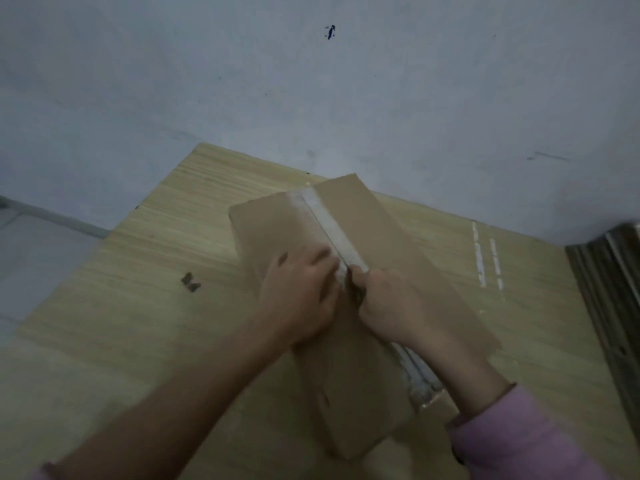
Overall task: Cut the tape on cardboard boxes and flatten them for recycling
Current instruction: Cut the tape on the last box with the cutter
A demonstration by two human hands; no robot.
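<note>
1. The cardboard box (pixel 311 306) lies on the wooden tabletop (pixel 138 271) at frame centre. Its long axis runs from lower right to upper centre, away from the hands.
2. The tape strip (pixel 332 230) follows that axis along the top seam and extends beyond both hands toward the upper centre.
3. The left hand (pixel 298 299) rests flat on the box top, fingers extended, just left of the seam.
4. The right hand (pixel 388 306) is closed around a dark tool (pixel 356 289), probably a cutter, with its tip at the seam. It is the nearer hand to the tape.
5. Judgement: the uncut tape lies ahead, so the cut must travel along the seam.
</note>
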